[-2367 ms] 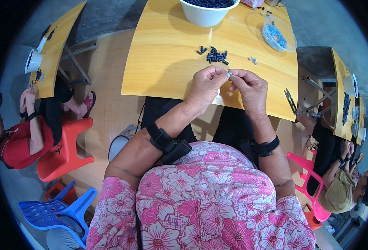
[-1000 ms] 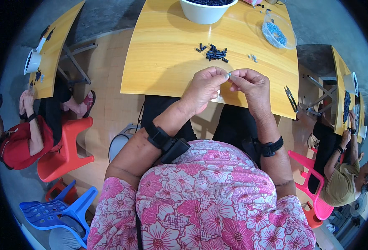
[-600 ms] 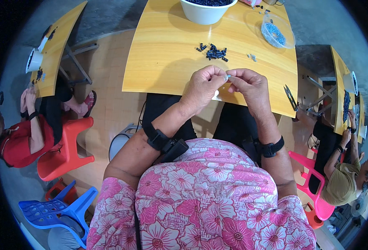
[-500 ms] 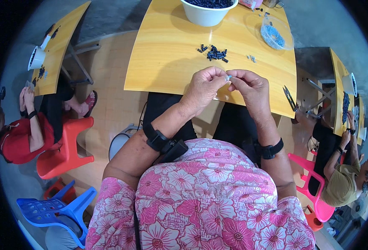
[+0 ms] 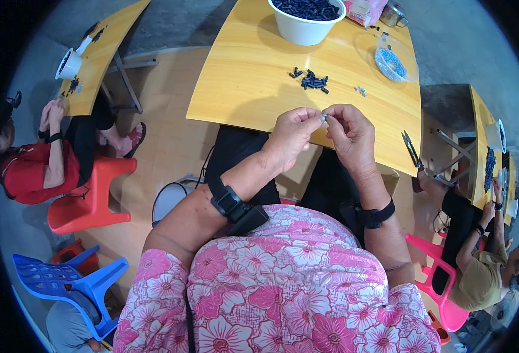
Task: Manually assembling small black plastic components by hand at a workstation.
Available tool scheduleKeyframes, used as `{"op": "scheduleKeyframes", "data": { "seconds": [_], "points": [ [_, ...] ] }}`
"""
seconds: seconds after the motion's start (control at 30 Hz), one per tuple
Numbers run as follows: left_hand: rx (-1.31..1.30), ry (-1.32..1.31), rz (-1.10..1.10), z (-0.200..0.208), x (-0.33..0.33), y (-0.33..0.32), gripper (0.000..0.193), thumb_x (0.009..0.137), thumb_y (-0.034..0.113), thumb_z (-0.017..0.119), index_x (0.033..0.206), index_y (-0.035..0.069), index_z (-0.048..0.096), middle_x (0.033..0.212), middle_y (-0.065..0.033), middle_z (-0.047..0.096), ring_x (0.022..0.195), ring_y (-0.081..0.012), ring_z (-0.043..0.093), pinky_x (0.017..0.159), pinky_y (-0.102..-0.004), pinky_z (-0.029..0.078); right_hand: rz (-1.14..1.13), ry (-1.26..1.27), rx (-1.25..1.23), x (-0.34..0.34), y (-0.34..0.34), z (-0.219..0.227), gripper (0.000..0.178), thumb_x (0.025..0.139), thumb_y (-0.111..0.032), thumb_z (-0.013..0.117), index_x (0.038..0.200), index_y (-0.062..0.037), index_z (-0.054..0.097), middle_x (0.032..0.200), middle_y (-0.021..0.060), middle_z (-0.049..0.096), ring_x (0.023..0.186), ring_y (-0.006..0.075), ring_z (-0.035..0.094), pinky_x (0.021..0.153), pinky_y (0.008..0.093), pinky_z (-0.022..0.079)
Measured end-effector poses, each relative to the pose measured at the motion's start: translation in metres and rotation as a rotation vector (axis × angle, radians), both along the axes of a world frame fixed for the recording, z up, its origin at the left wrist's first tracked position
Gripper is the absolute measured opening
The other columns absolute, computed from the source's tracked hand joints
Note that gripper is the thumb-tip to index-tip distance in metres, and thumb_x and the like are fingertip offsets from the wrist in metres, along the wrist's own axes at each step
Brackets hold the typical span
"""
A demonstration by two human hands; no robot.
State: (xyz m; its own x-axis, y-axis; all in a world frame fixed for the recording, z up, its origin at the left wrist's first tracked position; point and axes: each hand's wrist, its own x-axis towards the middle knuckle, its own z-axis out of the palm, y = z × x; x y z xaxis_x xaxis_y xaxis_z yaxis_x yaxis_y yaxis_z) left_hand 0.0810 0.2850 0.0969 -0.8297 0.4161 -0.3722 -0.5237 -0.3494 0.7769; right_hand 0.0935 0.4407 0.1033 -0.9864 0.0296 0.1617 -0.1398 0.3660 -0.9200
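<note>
Little change, nothing released yet.
Left hand [image 5: 293, 135] and right hand [image 5: 353, 134] keep fingers clamped on one tiny pale-blue bead-like piece [image 5: 324, 116].

The tabletop [image 5: 236, 76] looks from here like smooth wood grain with a soft gloss. By its far edge, the white tub [image 5: 307, 32] is smooth plastic; toward the near edge, the dark pieces [image 5: 314, 81] seem shiny, plastic-like. Clear, glossy plastic forms the bowl [image 5: 411, 61] by the right edge. The flowered blouse [image 5: 289, 282] is matt, creased cloth.
</note>
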Motion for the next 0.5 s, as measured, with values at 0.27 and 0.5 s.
{"op": "scheduleKeyframes", "data": {
  "seconds": [0.27, 0.5],
  "points": [
    [-0.065, 0.011, 0.017, 0.002, -0.004, 0.007, 0.010, 0.095, 0.015, 0.061, 0.098, 0.006, 0.063, 0.082, 0.0057, 0.057, 0.056, 0.0001, 0.037, 0.046, -0.0177, 0.027, 0.025, 0.295, 0.414, 0.000, 0.006, 0.009, 0.012, 0.082, 0.002, 0.063, 0.091, -0.0056, 0.060, 0.084, 0.0157, 0.061, 0.077, 0.0367, 0.062, 0.069, 0.0411, 0.052],
    [-0.097, 0.039, 0.016, -0.001, -0.006, 0.009, 0.014, 0.096, 0.018, 0.062, 0.098, 0.004, 0.065, 0.080, 0.0052, 0.058, 0.057, -0.0007, 0.038, 0.048, -0.0175, 0.028, -0.003, 0.234, 0.278, -0.002, 0.012, -0.002, 0.010, 0.083, 0.000, 0.065, 0.092, -0.0048, 0.066, 0.082, 0.0129, 0.063, 0.071, 0.0269, 0.064, 0.064, 0.0332, 0.052]
  ]
}}
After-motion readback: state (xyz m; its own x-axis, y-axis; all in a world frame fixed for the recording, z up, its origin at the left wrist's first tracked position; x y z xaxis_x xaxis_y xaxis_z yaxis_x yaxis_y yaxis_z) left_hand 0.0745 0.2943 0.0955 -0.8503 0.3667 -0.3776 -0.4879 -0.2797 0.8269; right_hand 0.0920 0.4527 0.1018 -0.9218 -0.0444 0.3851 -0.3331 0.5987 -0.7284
